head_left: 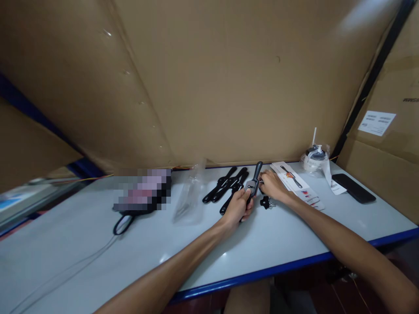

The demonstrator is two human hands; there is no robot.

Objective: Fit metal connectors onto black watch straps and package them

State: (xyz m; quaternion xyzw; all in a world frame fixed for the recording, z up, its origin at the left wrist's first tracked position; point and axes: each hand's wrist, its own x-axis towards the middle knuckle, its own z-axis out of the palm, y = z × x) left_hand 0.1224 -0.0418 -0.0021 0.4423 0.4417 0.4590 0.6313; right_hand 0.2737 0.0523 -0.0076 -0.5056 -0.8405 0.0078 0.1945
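My left hand (239, 206) is wrapped round the lower handle of a black spokeshave (258, 169), which is tilted with its far handle pointing away from me. A grey metal plate shows at its middle, under my thumb. Close to the right side of that plate, my right hand (271, 185) has its fingers curled together; what they hold is too small to make out. Below the right hand lie a black star-shaped knob (264, 202) and small metal parts. Several more black spokeshaves (224, 185) rest on the table just left of the held one.
A clear plastic bag (189, 200) lies left of the spokeshaves. Farther left is a black case with a loop (123, 224), partly blurred. Printed leaflets (291, 175), a wrapped cup with a straw (314, 160) and a black phone-like slab (353, 187) are at right. Cardboard walls (229, 87) stand behind.
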